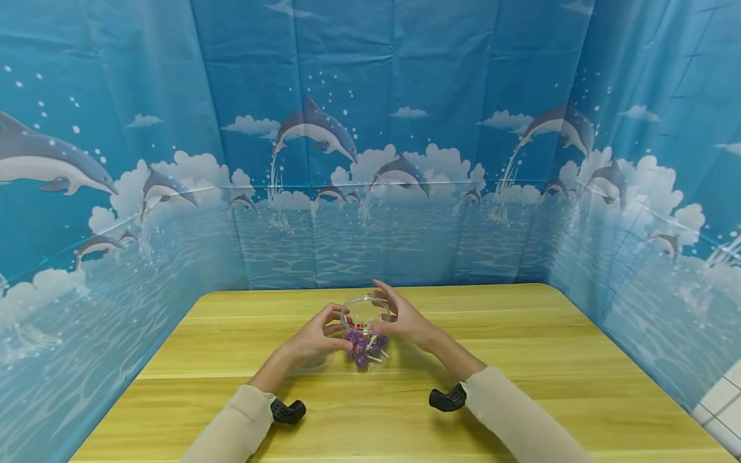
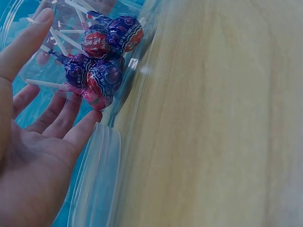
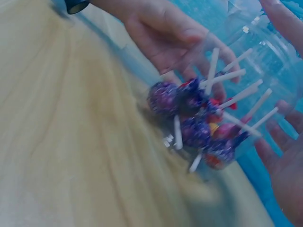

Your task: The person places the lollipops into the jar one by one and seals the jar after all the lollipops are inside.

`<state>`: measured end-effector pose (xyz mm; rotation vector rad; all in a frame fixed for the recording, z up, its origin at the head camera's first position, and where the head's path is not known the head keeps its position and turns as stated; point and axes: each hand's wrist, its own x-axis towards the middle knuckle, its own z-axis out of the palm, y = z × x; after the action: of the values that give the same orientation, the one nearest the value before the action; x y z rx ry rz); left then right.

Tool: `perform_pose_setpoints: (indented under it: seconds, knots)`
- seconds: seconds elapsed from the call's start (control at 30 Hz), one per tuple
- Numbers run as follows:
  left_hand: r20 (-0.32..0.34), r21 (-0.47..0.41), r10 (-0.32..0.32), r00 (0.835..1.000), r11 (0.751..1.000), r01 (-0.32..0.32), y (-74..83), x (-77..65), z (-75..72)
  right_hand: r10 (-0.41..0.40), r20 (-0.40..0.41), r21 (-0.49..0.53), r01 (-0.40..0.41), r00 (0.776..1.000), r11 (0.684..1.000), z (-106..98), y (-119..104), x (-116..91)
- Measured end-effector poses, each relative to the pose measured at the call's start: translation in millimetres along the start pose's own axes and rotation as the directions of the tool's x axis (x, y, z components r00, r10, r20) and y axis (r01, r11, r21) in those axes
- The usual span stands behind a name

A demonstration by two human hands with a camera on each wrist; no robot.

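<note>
A clear round jar (image 1: 365, 299) stands on the table with several purple-wrapped lollipops (image 1: 365, 350) in its lower part, their white sticks pointing various ways. A few red wrappers show among them. My left hand (image 1: 318, 335) curves round the jar's left side, thumb on the near side and fingers behind the wall; in the left wrist view the fingertips (image 2: 97, 116) meet the plastic low down. On the other side, my right hand (image 1: 405, 319) is spread beside the rim, its index finger raised and the other fingers loosely bent close to the wall.
A clear round lid-like piece (image 1: 315, 364) lies on the table just left of the jar, partly under the left forearm. The wooden table (image 1: 492, 360) has a blue dolphin-print curtain (image 1: 370, 238) along its back and sides. Black wrist devices (image 1: 287, 411) sit at both cuffs.
</note>
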<state>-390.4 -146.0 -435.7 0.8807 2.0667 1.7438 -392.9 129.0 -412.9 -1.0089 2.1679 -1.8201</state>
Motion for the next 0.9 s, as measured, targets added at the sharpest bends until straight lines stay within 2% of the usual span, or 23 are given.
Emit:
perform_pose_setpoints:
  seconds: [0.17,0.3,0.53,0.9]
  knots:
    - [-0.011,0.002,-0.006,1.000,1.000,0.006,0.5,0.4,1.2,0.021,-0.024,0.026,-0.021,0.999,0.999,2,11,-5]
    - [-0.018,-0.004,-0.007,1.000,1.000,0.007,1.4,0.5,1.7,0.007,-0.009,0.019,-0.006,1.000,1.000,4,16,-5]
    - [-0.012,-0.006,-0.008,1.000,1.000,0.008,0.1,-0.3,1.3,-0.006,0.010,0.067,0.005,1.000,0.998,12,20,-1]
    - [-0.045,0.001,0.018,0.999,1.000,-0.018,0.6,-3.7,-3.6,0.034,-0.059,0.095,-0.028,0.998,0.995,24,25,2]
